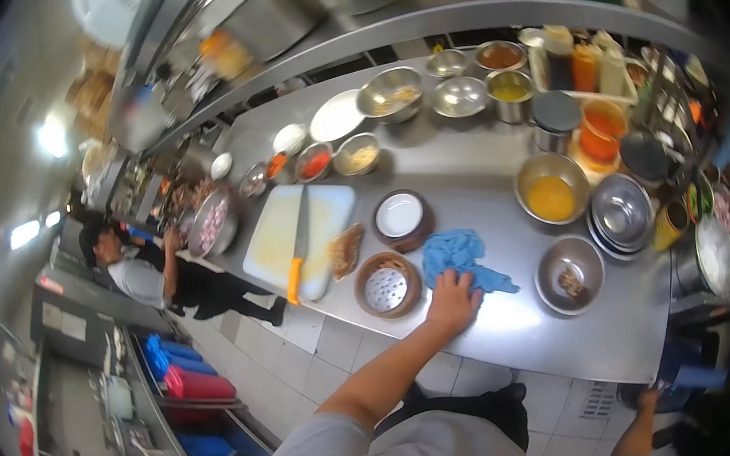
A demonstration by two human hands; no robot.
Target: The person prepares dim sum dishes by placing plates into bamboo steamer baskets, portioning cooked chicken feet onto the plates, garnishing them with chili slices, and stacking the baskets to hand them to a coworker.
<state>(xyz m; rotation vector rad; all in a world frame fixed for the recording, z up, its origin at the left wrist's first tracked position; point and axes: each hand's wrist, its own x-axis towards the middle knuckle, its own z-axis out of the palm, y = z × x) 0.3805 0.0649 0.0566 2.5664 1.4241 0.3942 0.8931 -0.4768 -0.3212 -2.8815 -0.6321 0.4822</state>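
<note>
My left hand (455, 301) presses on a crumpled blue cloth (455, 257) on the steel table, its fingers over the cloth's lower edge. Just left of the cloth are a brown pot with a white dish (399, 215) on it and a round brown container with a perforated metal insert (386, 288). To the right of the cloth stands a steel bowl (582, 262) with small brown pieces. My right hand (648, 398) is low at the right, beyond the table's corner, closed at a blue object (699, 377) that I cannot make out clearly.
A white cutting board (270, 238) holds a knife with an orange handle (297, 280); a brown piece (346, 252) lies at its edge. Bowls and sauce bottles (584, 67) line the back. A metal shelf (415, 25) hangs above. Another person (143, 274) stands at the left.
</note>
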